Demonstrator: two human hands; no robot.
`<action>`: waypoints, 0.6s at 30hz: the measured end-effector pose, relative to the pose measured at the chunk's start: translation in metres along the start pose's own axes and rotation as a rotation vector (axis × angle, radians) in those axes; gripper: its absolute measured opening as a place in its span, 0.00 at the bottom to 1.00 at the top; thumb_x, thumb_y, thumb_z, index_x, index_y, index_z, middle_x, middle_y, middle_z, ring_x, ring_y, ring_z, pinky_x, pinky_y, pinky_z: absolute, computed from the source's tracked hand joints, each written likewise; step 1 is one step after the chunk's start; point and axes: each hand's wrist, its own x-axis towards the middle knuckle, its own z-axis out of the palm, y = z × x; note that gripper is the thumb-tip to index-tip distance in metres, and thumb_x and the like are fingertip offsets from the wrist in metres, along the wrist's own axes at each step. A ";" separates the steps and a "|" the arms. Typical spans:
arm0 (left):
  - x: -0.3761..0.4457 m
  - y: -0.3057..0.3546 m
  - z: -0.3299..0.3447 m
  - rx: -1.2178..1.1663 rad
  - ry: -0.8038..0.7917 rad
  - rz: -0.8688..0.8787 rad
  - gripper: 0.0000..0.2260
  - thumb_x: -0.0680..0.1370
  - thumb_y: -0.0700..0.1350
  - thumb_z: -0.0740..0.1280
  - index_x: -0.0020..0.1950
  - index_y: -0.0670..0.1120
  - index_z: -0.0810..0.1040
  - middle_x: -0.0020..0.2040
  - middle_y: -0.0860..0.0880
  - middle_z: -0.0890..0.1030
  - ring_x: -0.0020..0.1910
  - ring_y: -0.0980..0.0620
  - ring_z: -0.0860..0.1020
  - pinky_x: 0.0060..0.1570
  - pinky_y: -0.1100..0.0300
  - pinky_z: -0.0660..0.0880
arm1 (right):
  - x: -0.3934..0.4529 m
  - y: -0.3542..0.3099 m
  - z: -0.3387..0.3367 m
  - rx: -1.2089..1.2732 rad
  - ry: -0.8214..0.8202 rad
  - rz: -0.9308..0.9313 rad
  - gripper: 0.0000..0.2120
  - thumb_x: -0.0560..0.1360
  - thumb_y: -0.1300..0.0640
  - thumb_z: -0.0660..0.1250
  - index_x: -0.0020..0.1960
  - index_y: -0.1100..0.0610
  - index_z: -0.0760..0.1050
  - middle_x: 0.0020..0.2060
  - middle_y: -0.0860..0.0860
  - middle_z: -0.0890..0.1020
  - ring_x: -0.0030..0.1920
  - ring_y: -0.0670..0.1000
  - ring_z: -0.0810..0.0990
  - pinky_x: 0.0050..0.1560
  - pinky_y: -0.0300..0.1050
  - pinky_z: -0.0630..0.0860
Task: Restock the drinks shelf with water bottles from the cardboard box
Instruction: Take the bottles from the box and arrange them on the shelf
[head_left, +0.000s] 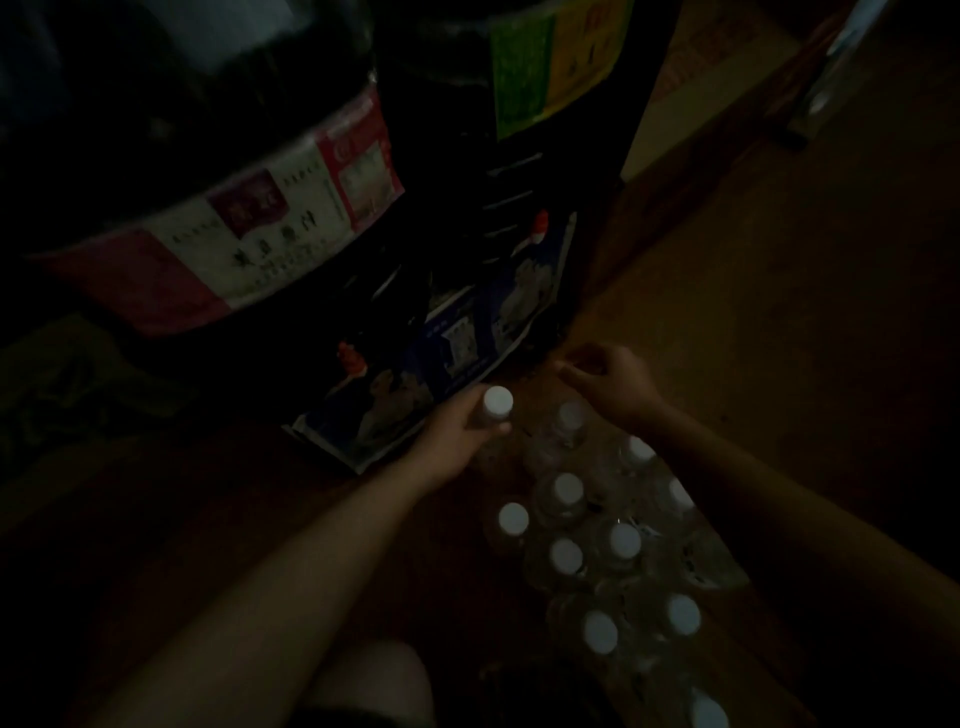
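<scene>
The scene is very dim. The left hand (457, 431) wraps its fingers round the neck of a clear plastic water bottle with a white screw cap (497, 401), holding it upright just beyond the near cluster of bottles. The right hand (608, 382) hangs just right of it with fingers curled and tips pinched together; whether they pinch plastic wrap or nothing is too dark to tell. Below and between both forearms stands the pack of clear white-capped bottles (597, 545), apparently in its brown cardboard box (743, 613). Beyond the left hand lies a blue printed carton flap (467, 353).

A full bottle should feel fairly heavy, its thin wall yielding and perhaps slick. The stiff neck under the cap looks like the safest hold, with the body supported for lifting.
</scene>
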 end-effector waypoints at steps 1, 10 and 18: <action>-0.005 0.014 -0.008 -0.012 0.009 0.012 0.19 0.75 0.41 0.69 0.66 0.48 0.71 0.61 0.50 0.76 0.62 0.52 0.74 0.63 0.55 0.71 | -0.004 -0.008 -0.006 -0.001 -0.010 -0.003 0.17 0.76 0.47 0.67 0.57 0.58 0.77 0.50 0.52 0.81 0.50 0.50 0.80 0.49 0.48 0.79; -0.089 0.198 -0.083 -0.007 -0.022 0.140 0.15 0.76 0.39 0.69 0.60 0.48 0.73 0.53 0.58 0.77 0.52 0.67 0.75 0.50 0.70 0.74 | -0.070 -0.145 -0.107 -0.017 -0.054 -0.054 0.16 0.79 0.48 0.62 0.59 0.59 0.75 0.49 0.52 0.80 0.48 0.49 0.79 0.41 0.40 0.76; -0.197 0.406 -0.151 0.004 0.005 0.245 0.16 0.77 0.40 0.68 0.64 0.44 0.70 0.56 0.51 0.76 0.55 0.57 0.75 0.51 0.67 0.74 | -0.144 -0.310 -0.246 -0.009 -0.190 -0.091 0.17 0.78 0.66 0.59 0.66 0.57 0.71 0.54 0.52 0.78 0.55 0.50 0.77 0.49 0.41 0.77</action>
